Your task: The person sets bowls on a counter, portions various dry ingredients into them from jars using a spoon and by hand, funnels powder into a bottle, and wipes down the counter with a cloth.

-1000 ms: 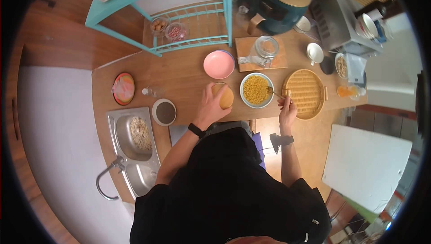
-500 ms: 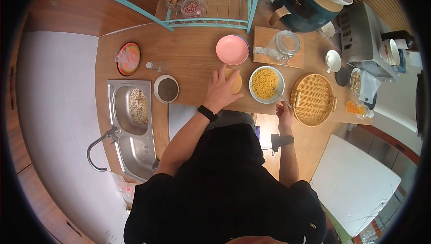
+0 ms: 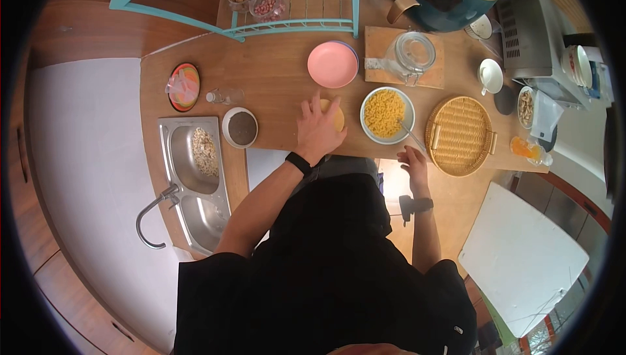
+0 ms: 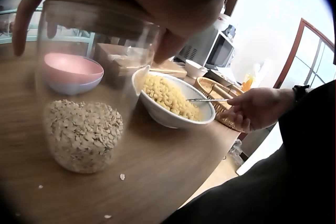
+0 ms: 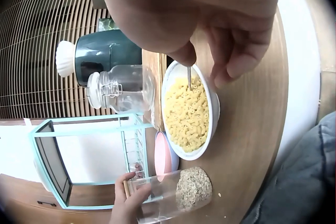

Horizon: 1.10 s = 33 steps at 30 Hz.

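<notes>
My left hand (image 3: 317,132) grips the tan lid (image 3: 338,119) of a clear glass jar (image 4: 79,87) from above, fingers spread round its edge. Rolled oats (image 4: 84,132) fill the lower part of the jar, which stands upright on the counter. To its right is a white bowl (image 3: 386,141) heaped with elbow macaroni (image 3: 383,112). A metal spoon (image 3: 411,134) leans over the bowl's near right rim, its head sunk in the macaroni. My right hand (image 3: 415,166) pinches the end of the spoon's handle at the counter's front edge.
A pink bowl (image 3: 332,64) sits behind the jar. A glass clip-top jar (image 3: 415,55) lies on a wooden board (image 3: 378,42). Right of the macaroni is a wicker tray (image 3: 460,136); a bowl of dark grains (image 3: 242,130) stands left, beside the sink (image 3: 188,185). Loose oat flakes (image 4: 122,176) dot the counter.
My left hand lifted and spread its fingers, then settled back round the jar's lid. My right hand drew back towards the counter's edge, and the spoon now leans on the bowl's near rim.
</notes>
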{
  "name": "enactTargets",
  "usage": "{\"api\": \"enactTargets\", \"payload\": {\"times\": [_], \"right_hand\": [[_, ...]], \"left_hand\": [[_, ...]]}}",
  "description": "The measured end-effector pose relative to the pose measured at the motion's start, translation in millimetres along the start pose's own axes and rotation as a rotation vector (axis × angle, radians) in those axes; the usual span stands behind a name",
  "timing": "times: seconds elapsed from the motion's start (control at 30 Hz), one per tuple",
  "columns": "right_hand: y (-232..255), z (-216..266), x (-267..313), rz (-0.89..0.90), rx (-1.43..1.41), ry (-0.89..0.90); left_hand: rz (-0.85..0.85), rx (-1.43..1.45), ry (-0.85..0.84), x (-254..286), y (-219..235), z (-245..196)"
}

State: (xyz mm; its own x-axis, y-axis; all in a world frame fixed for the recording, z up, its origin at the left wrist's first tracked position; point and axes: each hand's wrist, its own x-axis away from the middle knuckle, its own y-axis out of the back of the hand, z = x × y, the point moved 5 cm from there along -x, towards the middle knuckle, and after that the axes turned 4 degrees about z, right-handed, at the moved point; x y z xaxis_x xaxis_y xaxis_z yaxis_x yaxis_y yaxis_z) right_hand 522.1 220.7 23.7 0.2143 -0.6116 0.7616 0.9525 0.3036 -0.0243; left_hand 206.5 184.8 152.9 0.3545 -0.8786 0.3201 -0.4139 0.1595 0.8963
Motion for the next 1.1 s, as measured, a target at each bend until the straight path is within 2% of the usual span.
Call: {"api": "enactTargets", "payload": {"times": [0.07, 0.13, 0.23, 0.33, 0.43, 0.47, 0.5, 0.57, 0.6, 0.63, 0.7, 0.8, 0.83, 0.87, 0.9, 0.97, 1.0, 1.07, 1.1], "right_hand": [[4, -2, 4, 0.048, 0.044, -0.022], [4, -8, 3, 0.212, 0.268, -0.089], [6, -3, 11, 0.290, 0.205, -0.115], [8, 2, 0, 0.329, 0.119, -0.141], [8, -5, -21, 0.369, 0.291, 0.007], [4, 2, -21, 0.367, 0.266, 0.009], [2, 11, -19, 0.380, 0.338, 0.040], [-1, 15, -16, 0.360, 0.454, 0.126], [-1, 14, -14, 0.347, 0.433, 0.126], [-2, 17, -9, 0.338, 0.502, 0.141], [1, 22, -1, 0.316, 0.552, 0.156], [6, 16, 10, 0.329, 0.647, 0.152], [8, 14, 14, 0.330, 0.696, 0.212], [6, 21, 18, 0.328, 0.743, 0.270], [8, 28, 22, 0.312, 0.723, 0.265], [5, 80, 47, 0.352, 0.621, 0.348], [4, 97, 53, 0.334, 0.603, 0.336], [2, 131, 56, 0.281, 0.412, 0.328], [-2, 146, 54, 0.268, 0.404, 0.320]], "left_hand": [[0.038, -0.013, -0.003, -1, 5, 0], [0.072, -0.035, -0.007, -6, 11, 7], [0.008, 0.032, -0.114, -2, 34, 22], [-0.060, 0.025, -0.100, -6, 101, 19], [-0.061, 0.044, -0.096, -25, 175, 11], [-0.139, 0.043, -0.112, -40, 198, 7], [-0.216, 0.045, -0.133, -57, 214, 6], [-0.262, -0.009, -0.166, -97, 229, 6], [-0.321, -0.043, -0.181, -117, 236, 5], [-0.314, -0.049, -0.202, -136, 236, 5], [-0.343, -0.069, -0.113, -175, 232, 16], [-0.332, -0.074, -0.156, -236, 226, 35], [-0.230, 0.019, -0.159, -260, 220, 45], [-0.221, 0.010, -0.181, -269, 220, 39], [-0.218, -0.044, -0.131, -275, 219, 37], [-0.200, -0.107, -0.078, -292, 214, 38], [-0.182, -0.113, -0.100, -298, 210, 36], [-0.183, -0.139, -0.046, -308, 206, 36], [-0.185, -0.148, -0.028, -314, 203, 40]]}}
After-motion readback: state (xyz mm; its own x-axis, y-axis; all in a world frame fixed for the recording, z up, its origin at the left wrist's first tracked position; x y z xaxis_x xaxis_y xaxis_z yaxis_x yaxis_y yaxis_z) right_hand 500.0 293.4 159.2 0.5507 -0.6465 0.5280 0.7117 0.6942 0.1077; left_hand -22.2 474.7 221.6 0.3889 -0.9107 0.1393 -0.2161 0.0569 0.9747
